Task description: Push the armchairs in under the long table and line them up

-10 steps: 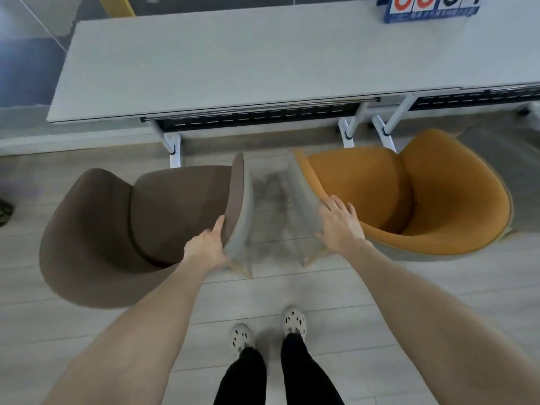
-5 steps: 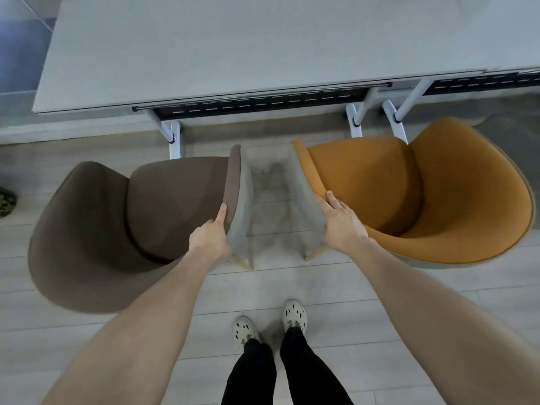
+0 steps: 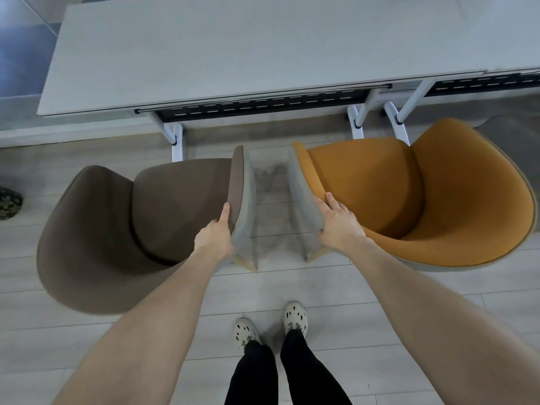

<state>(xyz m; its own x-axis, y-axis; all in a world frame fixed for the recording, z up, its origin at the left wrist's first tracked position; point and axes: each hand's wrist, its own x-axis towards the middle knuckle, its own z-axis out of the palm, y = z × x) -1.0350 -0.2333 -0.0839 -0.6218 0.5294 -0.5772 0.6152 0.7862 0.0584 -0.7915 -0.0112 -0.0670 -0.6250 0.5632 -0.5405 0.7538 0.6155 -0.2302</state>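
Observation:
A brown armchair point(image 3: 122, 229) stands on the left and an orange armchair point(image 3: 423, 200) on the right, both in front of the long grey table point(image 3: 248, 45). The two chairs face each other with a narrow gap of floor between their grey outer shells. My left hand point(image 3: 217, 233) grips the brown chair's right rim, thumb on the upholstery. My right hand point(image 3: 337, 222) grips the orange chair's left rim, fingers over the edge. Both seats are outside the table's front edge.
White table legs point(image 3: 176, 141) stand behind the brown chair and a pair behind the orange one point(image 3: 358, 121). A second tabletop point(image 3: 514, 68) adjoins at right. My feet point(image 3: 270, 325) are on the pale plank floor. A dark patterned object point(image 3: 8, 203) lies at far left.
Both chairs have slid a little toward the table while my hands kept their grips on the rims. The view has shifted forward, dropping the numbered sign out of frame.

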